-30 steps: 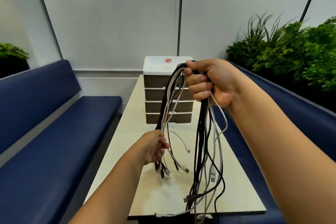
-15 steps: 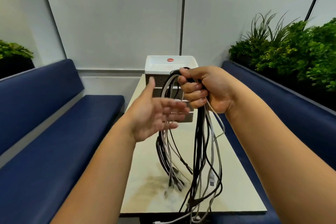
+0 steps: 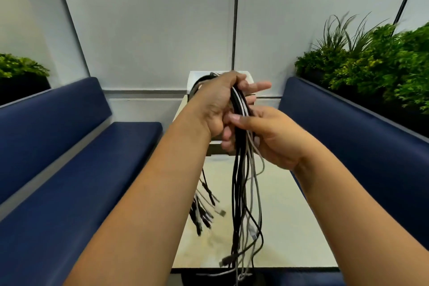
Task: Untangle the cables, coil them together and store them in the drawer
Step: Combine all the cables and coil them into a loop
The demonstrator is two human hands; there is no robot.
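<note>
The bundle of black, grey and white cables [image 3: 242, 183] hangs from both hands above the cream table [image 3: 285, 216]. My left hand [image 3: 214, 102] wraps the folded top of the bundle, with two fingers sticking out to the right. Just below it, my right hand [image 3: 274, 139] pinches the same strands, thumb on the front and fingers curled behind. A shorter group of plug ends [image 3: 204, 211] dangles to the left under my left forearm. The longest strands reach past the table's near edge. The drawer unit [image 3: 192, 83] stands at the far end, mostly hidden behind my hands.
Blue padded benches [image 3: 69, 169] run along both sides of the narrow table. Green plants [image 3: 371, 65] line the ledge behind the right bench, and another plant [image 3: 18, 67] sits at the far left. A white wall closes the far end.
My left hand, open in the air half a second ago, has closed round the top of the bundle. My right hand has moved down and now grips the strands just below it.
</note>
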